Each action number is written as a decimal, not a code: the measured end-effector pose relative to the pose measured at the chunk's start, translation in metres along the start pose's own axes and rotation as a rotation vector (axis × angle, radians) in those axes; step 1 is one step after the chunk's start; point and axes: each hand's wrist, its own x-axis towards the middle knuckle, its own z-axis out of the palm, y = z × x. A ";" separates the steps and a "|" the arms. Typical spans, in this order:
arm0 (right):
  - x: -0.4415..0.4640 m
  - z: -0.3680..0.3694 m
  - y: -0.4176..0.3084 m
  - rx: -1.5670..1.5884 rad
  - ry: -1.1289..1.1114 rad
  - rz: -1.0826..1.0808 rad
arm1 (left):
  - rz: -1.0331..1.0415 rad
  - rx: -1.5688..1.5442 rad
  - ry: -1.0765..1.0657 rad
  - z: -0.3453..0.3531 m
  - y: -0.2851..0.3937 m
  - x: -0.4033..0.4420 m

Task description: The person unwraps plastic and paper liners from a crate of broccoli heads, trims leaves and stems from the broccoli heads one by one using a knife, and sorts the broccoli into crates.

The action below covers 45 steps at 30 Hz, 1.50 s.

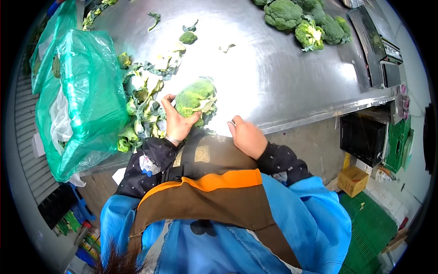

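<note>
My left hand (pixel 178 121) grips a broccoli head (pixel 196 97) at the near edge of the steel table, thumb and fingers spread around its lower left side. Pale stalk and leaves show on the right of that head. My right hand (pixel 248 137) is curled closed in front of my apron, a little right of the broccoli and apart from it. Whatever its fingers may hold is hidden. Cut leaves and stalk trimmings (pixel 143 98) lie heaped just left of my left hand.
Several broccoli heads (pixel 283 14) sit at the far right of the steel table (pixel 292 77). Green plastic bags (pixel 91 86) stand at the left edge. A small floret (pixel 188 38) and scraps lie beyond my hands. A black crate (pixel 360 139) and cardboard box (pixel 352 180) are below, right.
</note>
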 end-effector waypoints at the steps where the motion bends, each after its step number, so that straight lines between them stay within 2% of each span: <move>1: 0.002 -0.001 -0.002 -0.036 -0.003 0.025 | 0.024 0.017 -0.010 0.000 0.000 0.001; 5: -0.007 0.002 -0.005 0.112 0.290 -0.019 | -0.137 -0.126 0.030 0.001 -0.014 -0.001; 8: -0.005 0.007 0.006 0.176 0.264 0.034 | -0.270 -0.288 0.056 0.000 -0.029 -0.003; 9: -0.003 0.006 0.007 0.288 0.249 0.002 | -0.308 -0.358 0.052 -0.004 -0.021 -0.002; 11: 0.000 0.002 0.009 0.501 0.216 -0.068 | -0.540 -0.808 -0.039 -0.018 -0.005 -0.004; 12: 0.002 -0.005 0.006 0.623 0.117 -0.010 | -0.663 -0.980 -0.086 -0.026 0.006 -0.005; 14: 0.007 -0.025 -0.005 0.841 -0.066 0.110 | -0.772 -1.017 -0.182 -0.037 0.026 -0.007; 16: 0.031 0.002 0.016 1.310 -0.081 -0.108 | -0.741 -0.914 -0.372 -0.037 0.055 0.001; 18: 0.038 -0.008 0.023 1.517 -0.141 0.031 | -0.678 -0.992 -0.516 -0.032 0.076 0.010; 20: 0.040 -0.018 0.033 1.890 -0.155 0.164 | -0.565 -1.033 -0.590 -0.031 0.094 0.020; 21: 0.039 -0.030 0.043 1.984 -0.223 0.082 | -0.514 -1.065 -0.619 -0.028 0.098 0.023; 22: 0.039 -0.045 0.044 2.044 -0.132 0.135 | -0.465 -1.096 -0.647 -0.025 0.102 0.026; 24: 0.043 -0.091 0.049 2.033 0.118 0.104 | -0.440 -1.086 -0.692 -0.018 0.110 0.021; 26: 0.058 -0.139 0.073 1.904 0.330 0.007 | -0.536 -0.945 -0.772 -0.013 0.103 0.018; 28: 0.073 -0.195 0.085 1.871 0.347 -0.130 | -0.568 -0.910 -0.769 -0.010 0.092 0.014; 30: 0.089 -0.232 0.089 1.807 0.469 -0.203 | -0.549 -0.880 -0.749 -0.008 0.084 0.012; 32: 0.117 -0.240 0.116 1.561 0.682 -0.148 | -0.568 -0.844 -0.700 -0.010 0.080 0.012; 33: 0.127 -0.247 0.124 1.375 0.848 0.105 | -0.588 -0.818 -0.674 -0.011 0.074 0.012; 34: 0.137 -0.254 0.128 1.187 0.996 0.154 | -0.608 -0.792 -0.647 -0.013 0.070 0.011; 36: 0.143 -0.275 0.136 0.800 1.143 0.199 | -0.638 -0.762 -0.578 -0.018 0.067 0.007; 38: 0.164 -0.292 0.186 0.194 1.222 0.042 | -0.666 -0.755 -0.485 -0.023 0.059 0.000; 40: 0.147 -0.296 0.171 0.205 1.053 0.168 | -0.690 -0.770 -0.449 -0.022 0.044 -0.006; 41: 0.162 -0.295 0.205 0.156 1.073 0.030 | -0.703 -0.766 -0.409 -0.021 0.037 -0.007; 43: 0.158 -0.286 0.208 0.185 1.175 0.189 | -0.706 -0.804 -0.335 -0.020 0.026 -0.010; 44: 0.160 -0.281 0.222 0.199 1.229 0.180 | -0.664 -0.807 -0.309 -0.023 0.024 -0.011; 45: 0.164 -0.277 0.243 0.409 1.234 0.064 | -0.642 -0.785 -0.287 -0.025 0.021 -0.010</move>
